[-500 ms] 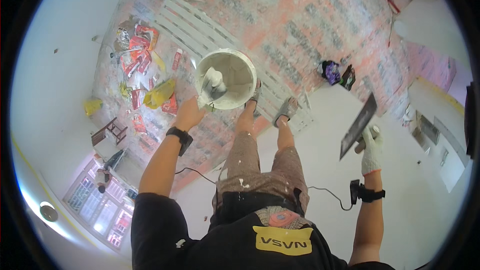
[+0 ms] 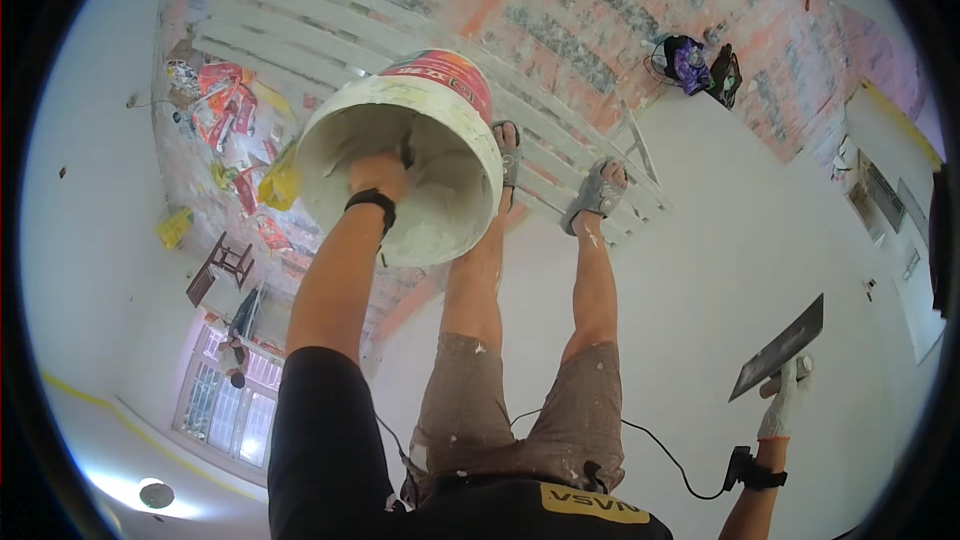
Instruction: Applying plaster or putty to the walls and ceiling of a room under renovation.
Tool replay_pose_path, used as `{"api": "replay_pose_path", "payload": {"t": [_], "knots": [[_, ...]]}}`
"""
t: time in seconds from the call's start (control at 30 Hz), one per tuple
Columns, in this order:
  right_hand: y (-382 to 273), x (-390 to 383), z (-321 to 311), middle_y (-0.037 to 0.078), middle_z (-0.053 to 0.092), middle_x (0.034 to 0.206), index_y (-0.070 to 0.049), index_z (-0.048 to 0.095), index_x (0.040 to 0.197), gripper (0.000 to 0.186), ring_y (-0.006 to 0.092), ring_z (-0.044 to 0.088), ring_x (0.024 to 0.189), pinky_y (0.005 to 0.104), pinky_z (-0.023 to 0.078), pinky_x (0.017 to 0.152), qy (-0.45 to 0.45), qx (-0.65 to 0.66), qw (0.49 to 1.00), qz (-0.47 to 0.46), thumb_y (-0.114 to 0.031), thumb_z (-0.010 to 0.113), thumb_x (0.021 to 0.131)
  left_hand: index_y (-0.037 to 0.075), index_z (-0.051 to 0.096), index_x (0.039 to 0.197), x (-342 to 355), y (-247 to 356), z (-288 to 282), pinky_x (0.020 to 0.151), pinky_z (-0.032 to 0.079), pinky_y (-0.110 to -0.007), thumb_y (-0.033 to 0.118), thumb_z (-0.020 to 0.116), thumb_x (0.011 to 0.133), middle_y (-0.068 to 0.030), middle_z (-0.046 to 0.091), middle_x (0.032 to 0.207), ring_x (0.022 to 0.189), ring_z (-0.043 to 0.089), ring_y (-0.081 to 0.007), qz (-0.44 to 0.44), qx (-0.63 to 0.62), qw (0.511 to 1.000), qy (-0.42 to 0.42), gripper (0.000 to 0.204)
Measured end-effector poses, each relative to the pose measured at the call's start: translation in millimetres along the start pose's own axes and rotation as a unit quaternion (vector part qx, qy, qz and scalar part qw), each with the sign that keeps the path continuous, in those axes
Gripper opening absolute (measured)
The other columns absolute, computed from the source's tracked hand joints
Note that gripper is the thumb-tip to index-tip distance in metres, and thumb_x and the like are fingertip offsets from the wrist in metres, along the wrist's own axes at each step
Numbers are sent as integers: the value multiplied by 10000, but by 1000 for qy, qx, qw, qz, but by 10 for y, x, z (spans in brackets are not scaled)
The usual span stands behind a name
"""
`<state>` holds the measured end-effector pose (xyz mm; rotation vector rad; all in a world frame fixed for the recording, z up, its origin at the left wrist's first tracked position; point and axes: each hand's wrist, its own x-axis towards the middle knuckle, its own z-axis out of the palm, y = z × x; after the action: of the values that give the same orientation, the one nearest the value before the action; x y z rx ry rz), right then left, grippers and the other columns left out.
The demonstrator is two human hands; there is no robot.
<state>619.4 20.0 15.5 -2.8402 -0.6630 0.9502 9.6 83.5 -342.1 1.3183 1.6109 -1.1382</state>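
A white plastic bucket [image 2: 470, 205] with a red label stands on the slatted platform, its putty-smeared mouth tipped toward me. My bare left hand [image 2: 378, 176] reaches inside it, fingers closed. The dark blade of what looks like a putty knife [image 2: 408, 148] shows just past the fingers; its handle is hidden in the grip. Off to the right, my gloved right hand [image 2: 790, 400] is closed round the handle of a plastering trowel [image 2: 780, 348]. The trowel's wide grey blade points up and away, near the white wall and touching nothing visible.
My feet in grey sandals stand on the white slatted platform [image 2: 300, 15]. Red and yellow bags [image 2: 228, 110] litter the floor at left, beside a dark stool [image 2: 222, 268]. A purple and black bundle [image 2: 690, 68] lies at far right. A cord runs to my right wrist.
My left hand has gone from above the bucket's rim down into it with the putty knife. The bucket appears larger and more tilted. My right hand has moved lower and outward with the trowel.
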Motion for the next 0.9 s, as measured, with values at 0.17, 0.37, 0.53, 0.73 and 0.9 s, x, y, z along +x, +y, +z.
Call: {"api": "replay_pose_path", "payload": {"t": [0.17,0.37,0.53,0.73,0.9], "knots": [[-128,115,274,3,578,687,-91,593,969,182,90,490,505,248,367,470,-38,26,999,14,-253,675,983,33,659,1231,252,539,-267,957,536,-462,412,662,853,-239,671,1232,1161,649,-380,26,-111,993,-36,536],[-566,-22,676,3,586,698,-76,603,1054,187,94,521,533,248,401,494,-28,42,998,-31,-246,656,993,-33,669,1193,-136,352,-305,959,522,-464,309,736,791,-283,681,1164,1107,654,-415,76,-253,964,42,532],[-974,-146,659,3,604,751,-78,612,1088,176,93,539,570,255,422,524,-58,50,993,-92,-212,660,983,-66,693,1129,-638,-17,-454,936,519,-464,337,766,793,-287,698,1108,1077,662,-426,127,-358,920,100,529],[-1436,-477,485,7,619,799,-74,615,1111,144,96,562,582,248,440,540,-105,57,985,-126,-140,634,985,-74,696,1126,-1394,-591,-356,910,532,-417,397,790,814,-289,702,1089,1034,694,-396,211,-387,877,191,573],[-1887,-811,175,61,689,906,-27,606,1177,268,149,670,685,269,524,544,-298,165,936,-87,-243,564,1023,-63,700,1059,-2721,-773,-978,815,545,-390,335,807,828,-228,722,952,908,716,-348,200,-436,835,270,472]]}}
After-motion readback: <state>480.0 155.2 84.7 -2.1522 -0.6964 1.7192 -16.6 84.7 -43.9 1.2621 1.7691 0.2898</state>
